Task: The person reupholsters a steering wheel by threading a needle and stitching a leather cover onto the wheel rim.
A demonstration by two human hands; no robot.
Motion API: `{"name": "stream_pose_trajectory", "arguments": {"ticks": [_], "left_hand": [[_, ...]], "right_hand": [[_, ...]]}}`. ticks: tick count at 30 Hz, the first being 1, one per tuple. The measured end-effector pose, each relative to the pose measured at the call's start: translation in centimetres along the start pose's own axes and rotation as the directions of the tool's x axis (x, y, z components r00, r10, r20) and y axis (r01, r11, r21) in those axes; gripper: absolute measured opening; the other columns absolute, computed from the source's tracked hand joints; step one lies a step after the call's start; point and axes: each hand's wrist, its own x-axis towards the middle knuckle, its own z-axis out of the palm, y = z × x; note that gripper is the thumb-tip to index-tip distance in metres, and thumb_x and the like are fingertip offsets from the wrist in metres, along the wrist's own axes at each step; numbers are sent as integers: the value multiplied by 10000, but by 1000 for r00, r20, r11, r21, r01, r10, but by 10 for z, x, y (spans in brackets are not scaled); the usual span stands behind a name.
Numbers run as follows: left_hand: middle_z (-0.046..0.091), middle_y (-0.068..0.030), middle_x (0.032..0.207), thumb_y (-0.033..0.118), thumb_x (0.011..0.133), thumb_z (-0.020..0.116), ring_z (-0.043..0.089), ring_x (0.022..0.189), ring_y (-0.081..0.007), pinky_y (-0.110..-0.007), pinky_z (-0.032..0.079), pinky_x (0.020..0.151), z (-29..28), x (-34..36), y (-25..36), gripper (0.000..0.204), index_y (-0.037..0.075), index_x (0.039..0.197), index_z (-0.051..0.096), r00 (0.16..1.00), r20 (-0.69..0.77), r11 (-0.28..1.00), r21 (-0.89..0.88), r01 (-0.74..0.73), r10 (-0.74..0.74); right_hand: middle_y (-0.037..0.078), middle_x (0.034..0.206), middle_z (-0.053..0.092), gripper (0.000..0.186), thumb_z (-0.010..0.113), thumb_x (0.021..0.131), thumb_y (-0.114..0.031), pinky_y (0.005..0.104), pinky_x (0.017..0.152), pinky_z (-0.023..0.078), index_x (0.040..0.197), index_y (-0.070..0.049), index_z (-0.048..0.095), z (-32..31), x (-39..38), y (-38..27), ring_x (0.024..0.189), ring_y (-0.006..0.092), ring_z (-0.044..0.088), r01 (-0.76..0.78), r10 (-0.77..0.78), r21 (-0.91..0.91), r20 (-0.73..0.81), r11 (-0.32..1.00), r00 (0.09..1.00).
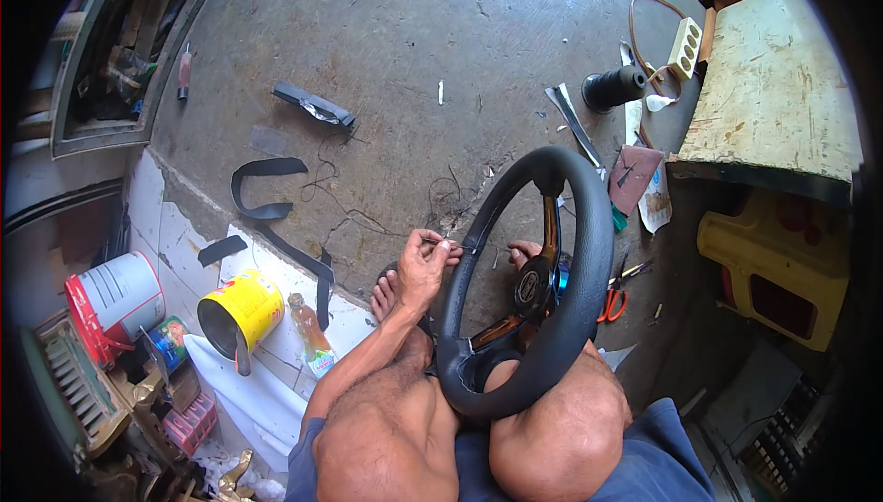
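A black leather-covered steering wheel [589, 217] stands tilted across my knees, its spokes brown and metallic around a dark hub [529, 289]. Light stitches and a seam show along the inner left side of its rim. At that side my left hand [425, 265] is closed in a pinch, fingertips on a thin dark thread right beside the rim. Through the wheel's opening, part of my right hand [524, 254] shows with its fingers curled together; what they hold is too small to make out. The rim and spoke hide the rest of it. Loose dark thread [363, 219] trails over the floor.
Black leather strips [267, 168] lie ahead left. A thread spool [614, 88], a power strip [685, 47], sandpaper-like brown sheet [635, 180] and orange-handled scissors [613, 304] are at right. A yellow can [262, 304], a bottle [308, 323] and a white bucket [115, 295] stand left.
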Motion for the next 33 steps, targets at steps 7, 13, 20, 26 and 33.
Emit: {"name": "stream_pose_trajectory", "arguments": {"ticks": [7, 13, 20, 26, 33], "left_hand": [[623, -116, 1016, 46, 921, 659, 614, 1038, -298, -410, 487, 940, 10, -7, 45, 400, 21, 1288, 500, 710, 102, 207, 919, -335, 696], [620, -84, 981, 102, 846, 724, 580, 939, -287, -410, 448, 829, 18, -14, 21, 172, 70, 1013, 701, 738, 410, 151, 813, -562, 536], [590, -75, 853, 112, 831, 706, 583, 842, -262, -433, 420, 825, 26, -11, 16, 138, 54, 953, 675, 643, 571, -72, 773, -630, 511], [562, -103, 827, 97, 823, 691, 575, 835, -288, -437, 421, 806, 43, -10, 20, 83, 57, 874, 637, 684, 580, -49, 777, -628, 442], [602, -133, 857, 109, 845, 683, 594, 849, -317, -452, 448, 780, 42, -11, 17, 90, 36, 862, 633, 832, 366, 183, 863, -471, 418]], "right_hand": [[113, 989, 713, 248, 597, 952, -144, 337, 841, 525, 1149, -29, 696, -14, -20, 0, 877, 230, 681, 36, -56, -189, -105, 981, 993], [78, 944, 713, 213, 583, 982, -78, 313, 759, 530, 1145, 14, 684, -27, -36, -10, 822, 189, 667, -3, 20, 44, -378, 999, 926], [124, 963, 715, 231, 590, 988, -150, 316, 738, 542, 1115, 12, 695, -30, -36, -12, 818, 179, 680, -155, 173, 77, -374, 985, 911], [27, 833, 668, 226, 581, 1007, -157, 250, 606, 489, 1147, -17, 688, -53, -41, 37, 692, 78, 597, -167, 178, 66, -492, 984, 852], [205, 1021, 688, 245, 597, 918, -156, 452, 916, 484, 1101, -24, 693, -71, -53, 55, 988, 373, 641, -418, 67, -404, -648, 814, 758]]}}
